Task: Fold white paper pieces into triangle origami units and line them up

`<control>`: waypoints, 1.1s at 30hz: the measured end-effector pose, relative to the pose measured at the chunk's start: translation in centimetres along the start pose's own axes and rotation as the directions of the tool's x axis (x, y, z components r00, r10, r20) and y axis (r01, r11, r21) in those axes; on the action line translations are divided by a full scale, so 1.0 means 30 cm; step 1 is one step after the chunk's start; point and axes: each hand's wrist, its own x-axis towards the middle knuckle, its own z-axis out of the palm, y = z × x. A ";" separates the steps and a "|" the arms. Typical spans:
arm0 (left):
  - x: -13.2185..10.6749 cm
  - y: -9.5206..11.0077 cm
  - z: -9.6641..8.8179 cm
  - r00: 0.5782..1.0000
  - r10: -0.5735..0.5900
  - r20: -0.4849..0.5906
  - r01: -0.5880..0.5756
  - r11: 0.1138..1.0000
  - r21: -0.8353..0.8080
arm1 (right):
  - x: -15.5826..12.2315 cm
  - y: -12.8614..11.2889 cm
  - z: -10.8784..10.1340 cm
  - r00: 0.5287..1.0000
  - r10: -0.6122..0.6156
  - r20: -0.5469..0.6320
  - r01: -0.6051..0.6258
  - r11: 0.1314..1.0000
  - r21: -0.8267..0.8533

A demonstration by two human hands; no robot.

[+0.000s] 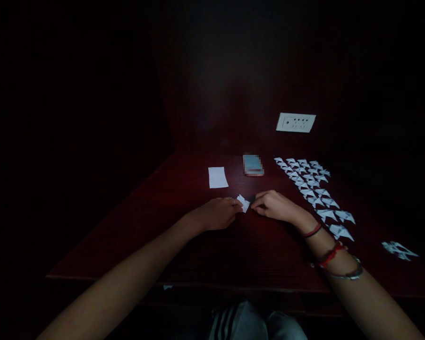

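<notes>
A small folded piece of white paper (244,204) lies at the middle of the dark red table (184,245). The fingers of my left hand (217,213) are closed on its left edge. Just to the right of the paper is my right hand (276,206), its thumb and fingertips pinched together; a narrow gap shows between them and the paper, and whether they hold anything is too small to see. Beyond my left hand a flat white sheet of paper (218,177) rests on the tabletop.
Several folded white paper pieces (310,184) stand in rows on the right, beside my right forearm. Farther right lies a small heap of folded paper (399,250). A blurred, light blue rectangular object (253,165) is near the back wall, below a white socket panel (296,122).
</notes>
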 end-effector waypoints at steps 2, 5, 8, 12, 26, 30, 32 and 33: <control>0.000 -0.007 0.005 1.000 0.025 -0.017 -0.025 1.000 0.000 | -0.002 0.006 -0.001 0.999 0.011 -0.046 -0.011 1.000 0.001; 0.002 -0.016 0.012 0.998 0.044 -0.036 -0.045 0.999 -0.007 | 0.000 0.006 0.001 0.999 -0.015 -0.046 0.016 1.000 0.024; 0.005 -0.018 0.017 0.998 0.046 -0.051 -0.047 0.999 -0.014 | 0.004 0.000 0.005 0.998 -0.064 0.003 0.064 0.997 0.044; 0.008 -0.013 0.019 0.997 0.043 -0.056 -0.044 0.999 -0.019 | 0.007 -0.003 0.007 0.996 -0.090 0.030 0.088 0.995 0.056; 0.011 0.002 0.009 0.989 0.105 -0.108 -0.109 0.994 -0.032 | 0.010 0.003 0.028 1.000 -0.026 -0.015 0.027 0.996 0.089; 0.003 -0.011 0.020 0.991 0.063 -0.122 -0.062 0.998 0.009 | 0.014 0.010 0.036 0.999 -0.010 -0.047 0.014 0.997 0.073; -0.001 -0.027 0.029 0.993 0.060 -0.103 -0.059 0.998 0.011 | 0.015 0.014 0.037 0.999 -0.021 -0.044 0.024 0.997 0.079; -0.002 -0.035 0.033 0.994 0.064 -0.090 -0.064 0.998 -0.001 | 0.015 0.016 0.037 0.999 -0.027 -0.043 0.030 0.996 0.084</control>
